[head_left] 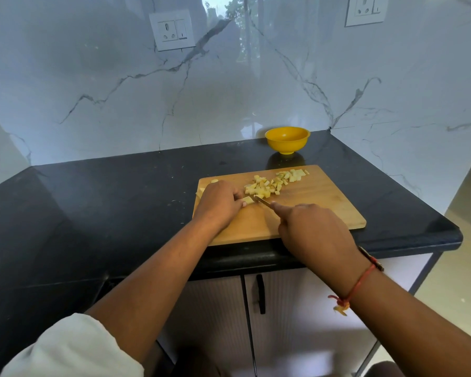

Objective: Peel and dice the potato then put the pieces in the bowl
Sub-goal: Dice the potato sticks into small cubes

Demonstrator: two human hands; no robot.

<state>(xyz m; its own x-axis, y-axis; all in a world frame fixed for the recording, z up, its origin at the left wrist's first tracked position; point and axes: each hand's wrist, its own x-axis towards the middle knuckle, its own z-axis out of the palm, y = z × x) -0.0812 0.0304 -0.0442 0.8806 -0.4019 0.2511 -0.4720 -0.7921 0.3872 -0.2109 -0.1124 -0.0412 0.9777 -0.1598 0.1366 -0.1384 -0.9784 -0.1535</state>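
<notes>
Now dicing: potato strip [247,200] lies between the left edge and the middle of the cutting board [324,210], left hand [220,202] curled over it, fingertips pinching it down. Tip of the knife [263,201] sits just beside the strip; right hand [313,229] clamped round the handle, index finger stretched along the spine. Mid-board: cut pieces [261,187]; second heap [292,175] by the far right corner. Yellow bowl [287,140] stands on the counter [120,200] beyond that corner, nothing visible inside. I'd tuck the left fingertips back, cut straight down in even steps, push finished cubes toward the heap
</notes>
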